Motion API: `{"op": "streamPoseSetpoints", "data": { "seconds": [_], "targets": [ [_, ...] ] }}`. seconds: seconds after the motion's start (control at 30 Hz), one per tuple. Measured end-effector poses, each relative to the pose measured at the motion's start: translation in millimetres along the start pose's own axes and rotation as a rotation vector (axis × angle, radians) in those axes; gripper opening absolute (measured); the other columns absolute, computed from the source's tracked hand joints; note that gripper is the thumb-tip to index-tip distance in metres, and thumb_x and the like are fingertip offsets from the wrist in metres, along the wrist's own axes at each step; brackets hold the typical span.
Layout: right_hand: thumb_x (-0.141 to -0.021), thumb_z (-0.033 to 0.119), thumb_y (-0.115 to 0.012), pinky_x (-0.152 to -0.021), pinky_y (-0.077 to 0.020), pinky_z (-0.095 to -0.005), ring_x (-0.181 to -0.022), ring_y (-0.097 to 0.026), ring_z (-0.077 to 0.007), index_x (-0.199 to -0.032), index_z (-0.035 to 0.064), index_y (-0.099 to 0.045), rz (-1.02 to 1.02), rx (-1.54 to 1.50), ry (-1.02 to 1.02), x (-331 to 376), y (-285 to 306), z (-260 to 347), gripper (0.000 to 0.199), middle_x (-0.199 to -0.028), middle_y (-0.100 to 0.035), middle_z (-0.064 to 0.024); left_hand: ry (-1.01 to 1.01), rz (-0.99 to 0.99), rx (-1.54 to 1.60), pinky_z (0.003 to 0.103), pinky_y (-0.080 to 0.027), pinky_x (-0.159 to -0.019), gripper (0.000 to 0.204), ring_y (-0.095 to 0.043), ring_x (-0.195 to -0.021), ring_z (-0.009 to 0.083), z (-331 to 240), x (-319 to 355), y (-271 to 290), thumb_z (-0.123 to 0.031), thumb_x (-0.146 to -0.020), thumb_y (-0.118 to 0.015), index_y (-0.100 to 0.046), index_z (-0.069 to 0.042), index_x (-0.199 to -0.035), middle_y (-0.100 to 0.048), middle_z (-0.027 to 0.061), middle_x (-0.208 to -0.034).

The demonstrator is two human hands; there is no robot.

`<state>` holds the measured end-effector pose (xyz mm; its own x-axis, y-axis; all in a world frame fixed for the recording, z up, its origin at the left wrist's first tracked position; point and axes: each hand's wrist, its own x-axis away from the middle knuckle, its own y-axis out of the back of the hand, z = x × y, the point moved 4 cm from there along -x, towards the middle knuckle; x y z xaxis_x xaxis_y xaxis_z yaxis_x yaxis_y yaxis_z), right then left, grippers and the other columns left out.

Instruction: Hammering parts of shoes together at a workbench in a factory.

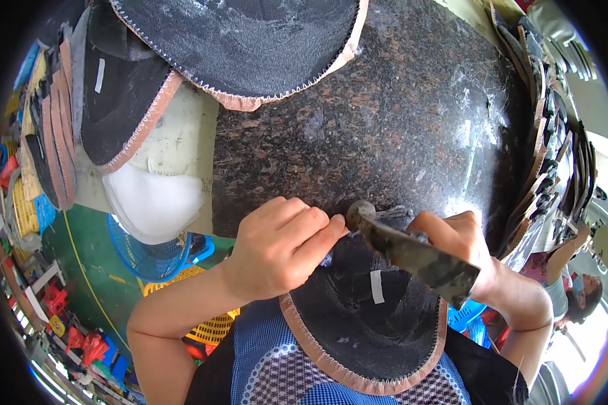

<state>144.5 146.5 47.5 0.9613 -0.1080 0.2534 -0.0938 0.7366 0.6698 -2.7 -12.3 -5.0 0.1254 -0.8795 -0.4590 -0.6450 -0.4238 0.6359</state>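
Note:
A black, curved piece like a shoe upper (358, 317), edged in pinkish brown with zigzag stitching, hangs over the near edge of the speckled stone slab (358, 148) against my front. A small white label strip sits in its middle. My left hand (284, 246) is closed at the piece's upper left, thumb and forefinger pinched; what lies between them is hidden. Wrapped in my right hand (452, 239) is a worn dark hammer (419, 256), its handle mostly hidden by the fingers. The hammer's round face is close beside my left fingertips, over the slab's edge.
More black pieces (250, 47) with stitched edging lie at the far left, beside a white curved pad (155, 202). Stacked pieces line the left and the right (544, 148). Below left stand a blue basket (148, 253) and a yellow one. Another person (581, 290) is at the far right.

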Motion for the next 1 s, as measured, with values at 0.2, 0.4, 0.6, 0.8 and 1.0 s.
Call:
{"op": "streamPoseSetpoints", "data": {
  "seconds": [0.2, 0.4, 0.6, 0.8, 1.0],
  "targets": [
    [-0.075, 0.008, -0.073, -0.045, -0.0477, -0.0401, -0.050, -0.062, -0.0308, -0.090, 0.0028, -0.056, -0.035, 0.057, 0.079, -3.3, -2.8, 3.6, 0.023, -0.061, -0.055, -0.0090, 0.059, 0.005, -0.070, 0.031, -0.042, -0.055, 0.032, -0.056, -0.064, 0.0173, 3.4, -1.1, 7.4, -0.004, -0.065, -0.087, -0.075, -0.003, -0.094, -0.060, 0.0003, -0.077],
    [-0.077, 0.009, -0.074, -0.046, -0.0474, -0.0407, -0.052, -0.063, -0.0326, -0.092, 0.0026, -0.056, -0.037, -0.030, -0.005, 1.3, -6.5, -5.2, 0.025, -0.061, -0.056, -0.0096, 0.119, -0.051, -0.052, 0.031, -0.038, -0.058, 0.027, -0.056, -0.066, 0.0170, 0.8, 5.2, -2.2, -0.009, -0.065, -0.087, -0.075, -0.004, -0.089, -0.060, -0.0025, -0.076],
    [-0.078, 0.015, -0.076, -0.044, -0.0464, -0.0393, -0.050, -0.062, -0.0280, -0.087, 0.0050, -0.057, -0.064, -0.014, 0.130, -0.7, 0.1, 10.9, 0.024, -0.060, -0.055, -0.0064, 0.091, -0.017, -0.085, 0.031, -0.038, -0.058, 0.023, -0.058, -0.069, 0.0164, -8.0, 9.3, -0.3, -0.003, -0.065, -0.084, -0.074, -0.004, -0.086, -0.061, -0.0014, -0.077],
    [-0.074, 0.011, -0.074, -0.043, -0.0462, -0.0388, -0.050, -0.062, -0.0275, -0.084, 0.0079, -0.052, -0.140, 0.101, 0.172, -0.4, -0.8, 24.4, 0.024, -0.062, -0.057, -0.0065, -0.022, 0.065, -0.137, 0.032, -0.042, -0.060, 0.022, -0.058, -0.069, 0.0177, -12.8, 7.1, 3.2, -0.004, -0.064, -0.079, -0.074, -0.004, -0.086, -0.060, -0.0003, -0.077],
    [-0.094, 0.015, -0.069, -0.050, -0.0474, -0.0380, -0.051, -0.059, -0.0317, -0.085, 0.0042, -0.052, -0.336, -0.206, -0.174, 16.3, -8.9, -16.7, 0.022, -0.062, -0.057, -0.0097, 0.151, 0.193, -0.156, 0.042, -0.044, -0.080, 0.060, -0.057, -0.094, 0.0273, -4.8, -17.4, 5.2, -0.037, -0.062, -0.090, -0.073, -0.006, -0.111, -0.058, 0.0043, -0.102]
  ]
}}
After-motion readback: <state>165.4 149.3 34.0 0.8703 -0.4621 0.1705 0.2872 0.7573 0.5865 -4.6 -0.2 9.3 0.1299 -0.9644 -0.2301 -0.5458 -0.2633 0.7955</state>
